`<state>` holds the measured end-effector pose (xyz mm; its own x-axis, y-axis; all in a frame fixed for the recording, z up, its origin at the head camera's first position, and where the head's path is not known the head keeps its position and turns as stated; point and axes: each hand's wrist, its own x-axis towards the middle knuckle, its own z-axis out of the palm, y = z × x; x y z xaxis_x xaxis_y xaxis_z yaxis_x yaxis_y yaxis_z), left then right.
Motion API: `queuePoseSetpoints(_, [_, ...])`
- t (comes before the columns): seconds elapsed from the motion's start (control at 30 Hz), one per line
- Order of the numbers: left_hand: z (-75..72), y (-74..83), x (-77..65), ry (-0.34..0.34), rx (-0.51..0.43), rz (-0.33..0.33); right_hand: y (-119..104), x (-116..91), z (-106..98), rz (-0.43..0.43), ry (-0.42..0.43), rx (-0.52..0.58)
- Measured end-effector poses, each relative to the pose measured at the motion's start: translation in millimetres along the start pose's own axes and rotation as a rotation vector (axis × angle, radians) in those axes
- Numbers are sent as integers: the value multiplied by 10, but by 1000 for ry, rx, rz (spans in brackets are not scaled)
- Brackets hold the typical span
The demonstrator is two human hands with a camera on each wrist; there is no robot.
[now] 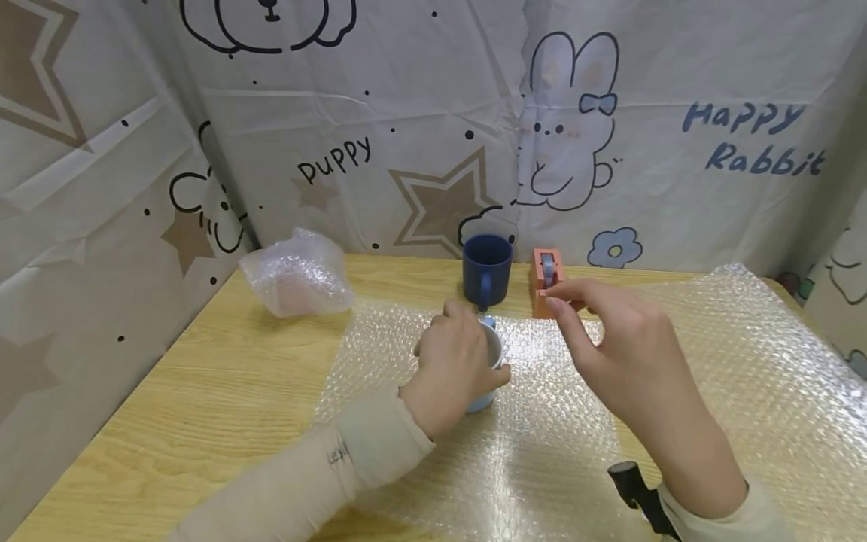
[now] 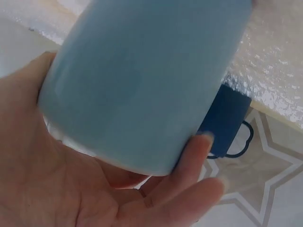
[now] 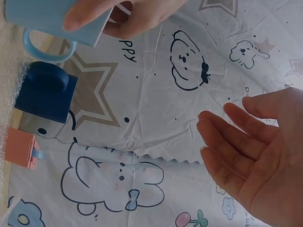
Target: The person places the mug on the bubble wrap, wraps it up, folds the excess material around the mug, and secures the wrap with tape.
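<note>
My left hand [image 1: 450, 365] grips a light blue mug [image 2: 142, 80] around its upper part from above, thumb on one side and fingers on the other. The mug stands upright on a sheet of bubble wrap [image 1: 535, 452], its handle [image 3: 49, 52] pointing toward the back. In the head view, most of the mug is hidden behind the hand. My right hand [image 1: 623, 331] hangs in the air to the right of it, fingers loosely bent with nothing in them. Behind its fingertips stands a pink tape dispenser [image 1: 546, 271]. A dark blue mug [image 1: 488, 267] is just beyond the light blue one.
A bubble-wrapped bundle [image 1: 298, 275] sits at the back left of the wooden table [image 1: 203, 406]. More bubble wrap [image 1: 759, 376] spreads over the right side. A printed cloth [image 1: 420, 90] with cartoon animals hangs behind and beside the table.
</note>
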<state>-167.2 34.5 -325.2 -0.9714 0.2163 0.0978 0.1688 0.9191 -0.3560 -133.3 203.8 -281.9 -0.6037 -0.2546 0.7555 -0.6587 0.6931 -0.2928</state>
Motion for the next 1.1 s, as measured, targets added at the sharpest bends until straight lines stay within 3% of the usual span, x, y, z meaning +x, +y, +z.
queuePoseSetpoints(0.23, [38,-17,-4,2,21,8,-20,3,27,29,-21,-8])
queuePoseSetpoints(0.4, [37,-87,3,14,-8,63,-17,-2,16,51,-31,-14])
queuePoseSetpoints(0.53, [8,-180,-34,19,-112,86,-8,-9,-1,64,-37,-18])
queuePoseSetpoints(0.73, [-21,-410,-152,22,-330,62,21,-7,-17,65,-23,-37])
queuePoseSetpoints(0.93, [10,-682,-284,85,-497,63,76,13,-17,77,-15,-62])
queuePoseSetpoints(1.1, [101,-836,-362,171,-558,85,155,12,24,168,-70,-80])
